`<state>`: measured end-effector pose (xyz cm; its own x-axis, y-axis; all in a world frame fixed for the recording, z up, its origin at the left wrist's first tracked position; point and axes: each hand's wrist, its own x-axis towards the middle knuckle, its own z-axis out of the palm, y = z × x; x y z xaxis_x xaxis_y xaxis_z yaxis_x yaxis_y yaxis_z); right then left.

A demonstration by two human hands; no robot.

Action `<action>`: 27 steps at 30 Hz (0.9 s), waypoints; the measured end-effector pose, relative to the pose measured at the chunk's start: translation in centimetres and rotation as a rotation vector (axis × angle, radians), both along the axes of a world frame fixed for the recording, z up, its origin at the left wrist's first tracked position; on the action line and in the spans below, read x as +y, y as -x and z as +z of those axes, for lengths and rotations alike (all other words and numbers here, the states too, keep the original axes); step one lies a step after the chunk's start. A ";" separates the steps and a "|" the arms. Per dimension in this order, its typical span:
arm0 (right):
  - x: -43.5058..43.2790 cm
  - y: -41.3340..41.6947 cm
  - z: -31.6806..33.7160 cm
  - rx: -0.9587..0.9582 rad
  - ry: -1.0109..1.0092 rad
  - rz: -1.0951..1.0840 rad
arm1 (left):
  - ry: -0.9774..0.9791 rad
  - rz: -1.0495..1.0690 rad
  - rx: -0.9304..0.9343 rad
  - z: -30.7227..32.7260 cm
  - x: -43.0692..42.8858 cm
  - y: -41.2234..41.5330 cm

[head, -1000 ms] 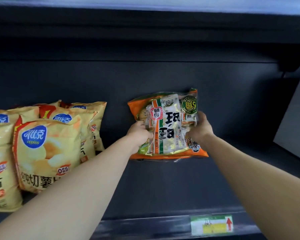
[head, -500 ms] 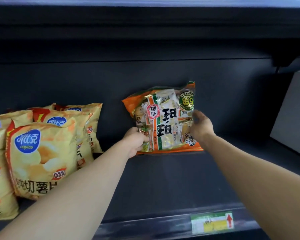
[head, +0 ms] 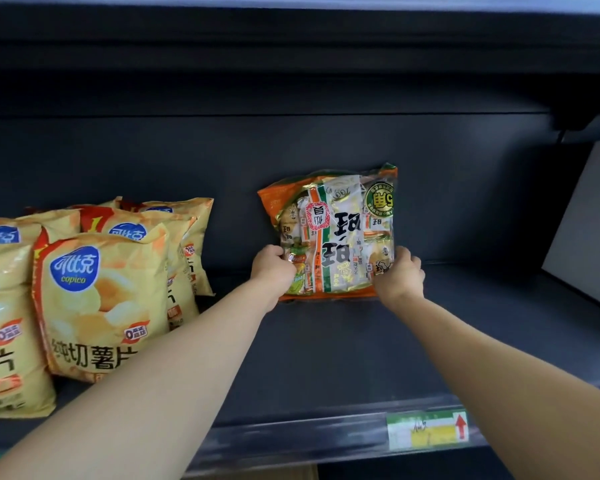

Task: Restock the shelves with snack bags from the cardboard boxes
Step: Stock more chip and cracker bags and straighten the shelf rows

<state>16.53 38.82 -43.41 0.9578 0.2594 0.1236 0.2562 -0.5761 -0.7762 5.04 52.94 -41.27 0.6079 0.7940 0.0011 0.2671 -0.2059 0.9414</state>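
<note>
Straightened since its earlier tilt, orange snack bag (head: pixel 340 230) stands at rear of shelf (head: pixel 326 358), left hand (head: pixel 272 271) and right hand (head: pixel 397 277) each with grip clamped on its lower sides; placement step, gentle release judged next.

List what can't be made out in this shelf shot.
Head view, orange snack bag: lower corners covered by left hand and right hand.
Head view, yellow chip bags: rear ones hidden behind front ones, leftmost cut by frame edge.
Head view, price tag: writing too small, blurred.
</note>
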 end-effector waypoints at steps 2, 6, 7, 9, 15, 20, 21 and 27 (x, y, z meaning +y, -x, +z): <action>-0.1 0.9 0.2 -0.038 -0.021 0.021 | -0.070 0.001 0.000 0.1 -0.3 0.5; -0.3 4.0 1.4 -0.125 -0.054 0.054 | -0.193 -0.019 0.026 0.6 -1.2 2.2; -0.3 5.0 1.7 -0.130 -0.061 0.078 | -0.207 -0.032 0.028 0.8 -1.4 2.9; -0.5 7.1 2.0 -0.125 -0.082 0.132 | -0.225 -0.083 0.019 1.0 -1.8 4.5; -0.5 14.6 1.4 -0.142 -0.105 0.258 | -0.267 -0.228 0.014 0.8 -3.6 11.9; -0.5 21.1 0.6 -0.192 -0.042 0.363 | -0.211 -0.338 0.092 0.1 -3.8 19.2; -0.6 22.6 0.4 -0.198 -0.019 0.377 | -0.190 -0.353 0.122 -0.2 -3.8 20.6; -1.6 31.0 -3.9 0.032 0.302 0.677 | -0.002 -0.604 0.571 -7.2 -3.6 29.2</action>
<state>-14.45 37.22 -47.28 0.5779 0.8130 -0.0714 0.6113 -0.4892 -0.6221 -24.15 49.36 -48.46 0.8368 0.3313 -0.4359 0.5469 -0.4684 0.6939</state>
